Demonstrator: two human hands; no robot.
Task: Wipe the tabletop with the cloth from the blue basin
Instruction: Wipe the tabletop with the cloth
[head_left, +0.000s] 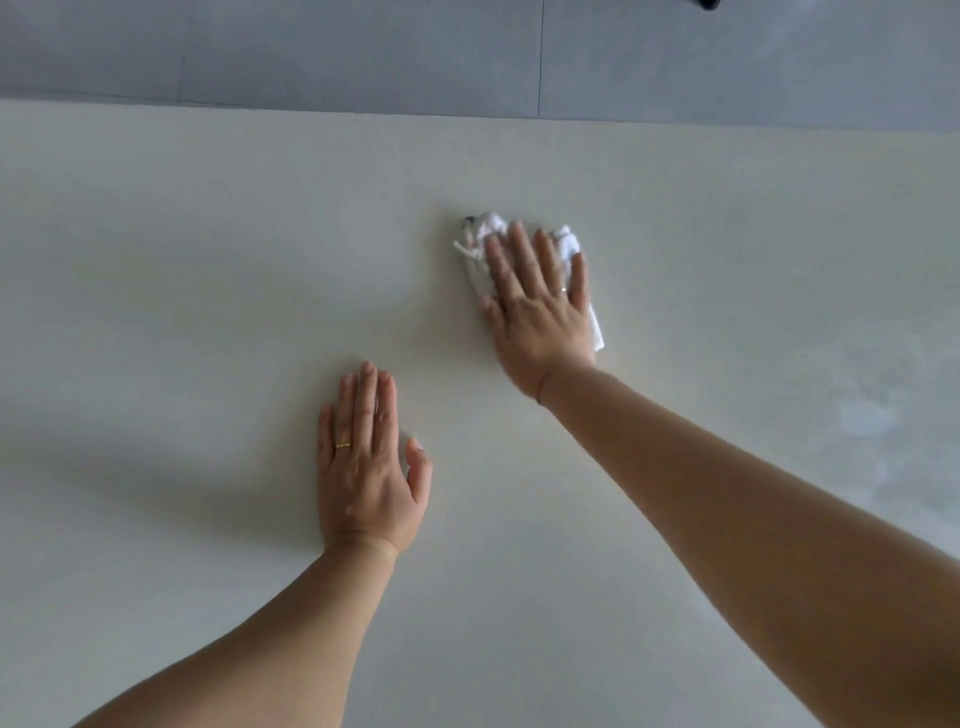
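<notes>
Two bare hands lie flat on the pale cream matte surface (208, 270). The right hand (540, 317) reaches forward with straight, slightly spread fingers and presses the small crumpled white cloth (569, 247) against the surface, near its middle and closer to the far edge than to the person. It pinches nothing and only bears down; bunched ends of the cloth stick out past the fingertips and beside the little finger. The left hand (366, 462) rests palm down nearer the body, fingers straight and together, holding nothing, with a thin gold ring (343, 445) on one finger. It looks like a brace.

The step in hand seems to be the wiping stroke itself. Done well, the palm puts even weight over the cloth so it slides with the hand instead of rolling out from under. Because the bunched cloth covers only a narrow track, long overlapping passes would suit, and spreading it flatter would cover more.

To the right a faint cloudy patch (862, 415) shows on the surface; whether damp or smeared I cannot tell. Beyond the far edge lies a grey tiled floor (311, 47), with a small dark object (709, 4) cut off at the top. The blue basin is out of view.
</notes>
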